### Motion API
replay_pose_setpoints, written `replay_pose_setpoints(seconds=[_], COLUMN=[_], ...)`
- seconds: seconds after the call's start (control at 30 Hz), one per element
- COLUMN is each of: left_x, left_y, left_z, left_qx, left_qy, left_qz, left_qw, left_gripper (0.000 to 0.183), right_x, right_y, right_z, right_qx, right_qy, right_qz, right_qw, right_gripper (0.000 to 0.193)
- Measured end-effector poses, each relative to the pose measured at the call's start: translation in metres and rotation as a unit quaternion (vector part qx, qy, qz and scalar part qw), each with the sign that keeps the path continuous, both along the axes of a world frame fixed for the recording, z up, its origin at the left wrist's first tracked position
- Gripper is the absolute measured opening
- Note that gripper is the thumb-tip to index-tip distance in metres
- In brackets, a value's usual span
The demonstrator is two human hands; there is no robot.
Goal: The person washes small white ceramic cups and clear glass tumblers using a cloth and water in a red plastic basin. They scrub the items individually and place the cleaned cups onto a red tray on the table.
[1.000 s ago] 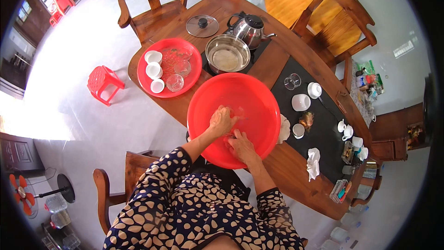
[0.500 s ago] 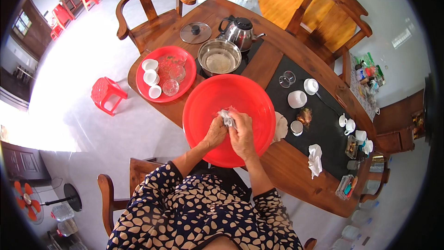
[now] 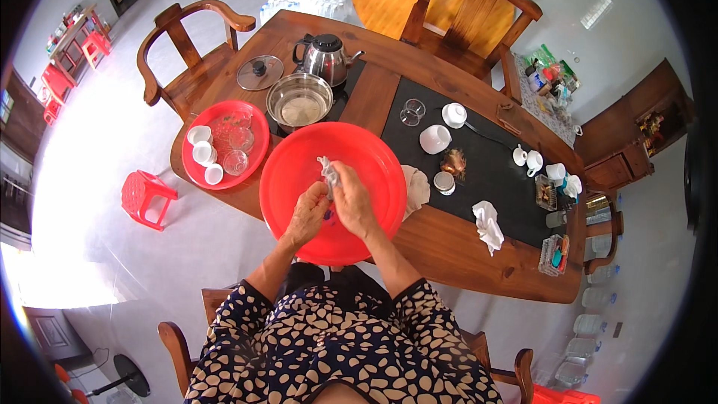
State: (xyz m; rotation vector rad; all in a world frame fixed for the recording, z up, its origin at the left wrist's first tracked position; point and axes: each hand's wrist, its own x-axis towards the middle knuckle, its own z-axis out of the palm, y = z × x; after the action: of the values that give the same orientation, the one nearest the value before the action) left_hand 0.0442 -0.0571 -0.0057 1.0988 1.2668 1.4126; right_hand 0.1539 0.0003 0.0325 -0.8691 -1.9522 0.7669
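Over a big red basin (image 3: 383, 179), both hands grip a crumpled, whitish-grey cloth (image 3: 327, 170). My right hand (image 3: 354, 202) is wrapped round it from the right, fingers curled. Slightly lower, my left hand (image 3: 305, 217) closes on it from the left. A loose end of the cloth sticks up above the fingers; the rest is hidden between the hands. Under the hands, a small dark patch shows on the basin's inside. Beside the basin's right rim lies a beige cloth (image 3: 416, 191).
Left of the basin, a red tray (image 3: 193, 171) holds white cups and clear glasses. Behind it stand a steel pot (image 3: 301, 126), a glass lid (image 3: 259, 72) and a kettle (image 3: 326, 60). White cups, a jar (image 3: 444, 182) and crumpled tissue (image 3: 488, 226) occupy the table's right side.
My hands have turned more upright, and the cloth's end now pokes out above them. Both hands still grip it. The whole view has shifted, with the table appearing further left.
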Motion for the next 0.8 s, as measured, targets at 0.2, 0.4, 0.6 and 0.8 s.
replay_pose_setpoints(seconds=[0.2, 0.4, 0.6, 0.8], left_x=[-0.001, 0.005, 0.0, -0.002], left_y=[-0.015, -0.01, 0.006, 0.004], left_z=[0.035, 0.021, -0.006, -0.033], left_qx=[-0.01, 0.013, -0.045, -0.12], left_qy=[-0.002, -0.357, -0.551, -0.549], left_qz=[-0.075, -0.043, 0.008, 0.096], left_qw=[0.997, 0.933, 0.833, 0.822], left_gripper=[0.006, 0.007, 0.016, 0.02], right_x=[0.008, 0.003, 0.019, 0.026], right_y=[0.002, 0.002, 0.012, 0.016], right_z=[-0.008, 0.001, -0.077, -0.063], right_qx=[-0.308, -0.614, -0.199, -0.077], right_qy=[0.123, 0.347, -0.065, -0.396], right_qz=[0.066, 0.078, -0.024, 0.004], right_qw=[0.941, 0.704, 0.978, 0.915], right_gripper=[0.029, 0.027, 0.025, 0.035])
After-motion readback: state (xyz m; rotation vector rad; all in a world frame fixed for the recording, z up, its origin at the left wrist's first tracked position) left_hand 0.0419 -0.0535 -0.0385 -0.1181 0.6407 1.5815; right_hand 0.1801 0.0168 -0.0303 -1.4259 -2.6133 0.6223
